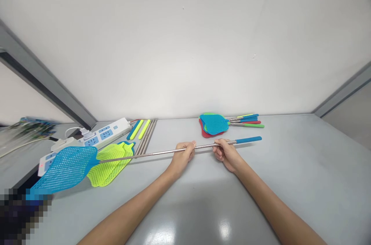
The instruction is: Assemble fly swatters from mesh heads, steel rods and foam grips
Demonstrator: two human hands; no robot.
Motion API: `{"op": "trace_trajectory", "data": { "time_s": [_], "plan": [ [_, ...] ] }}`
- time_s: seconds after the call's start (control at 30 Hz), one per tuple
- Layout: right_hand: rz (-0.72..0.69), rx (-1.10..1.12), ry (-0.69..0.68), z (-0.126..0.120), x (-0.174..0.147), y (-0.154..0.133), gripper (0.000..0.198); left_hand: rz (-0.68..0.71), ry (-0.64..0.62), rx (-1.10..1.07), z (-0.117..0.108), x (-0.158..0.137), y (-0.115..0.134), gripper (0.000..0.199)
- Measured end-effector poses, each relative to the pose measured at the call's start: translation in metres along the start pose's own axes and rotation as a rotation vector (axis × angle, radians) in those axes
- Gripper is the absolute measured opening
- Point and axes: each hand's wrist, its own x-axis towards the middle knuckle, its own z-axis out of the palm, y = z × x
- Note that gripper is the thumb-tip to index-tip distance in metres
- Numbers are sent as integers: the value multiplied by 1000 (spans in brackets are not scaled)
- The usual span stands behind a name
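A blue fly swatter (71,167) with a long metal telescopic rod stretches across the view, its mesh head at the left and its blue handle at the right. Around the middle of the rod, my left hand (183,156) is closed. My right hand (227,154) pinches the rod just short of the blue handle. The swatter is held above the table, and its head overlaps part of the yellow-green swatter heads (108,171) lying beneath.
Assembled swatters (214,124) lie stacked at the back. At the left are a white power strip (108,133), loose yellow and blue handles (144,129) and several metal rods (149,138). A wall (185,44) bounds the grey table (304,167) behind.
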Motion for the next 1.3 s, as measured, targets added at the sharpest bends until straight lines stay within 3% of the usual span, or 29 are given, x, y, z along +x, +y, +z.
{"op": "trace_trajectory", "data": {
  "time_s": [0.57, 1.3],
  "plan": [
    [-64, 10, 48, 1, 2, 6, 33, 42, 38, -137, 0, 3, -8, 46],
    [-94, -81, 28, 3, 2, 3, 36, 31, 41, -94, 2, 3, -6, 48]
  ]
}}
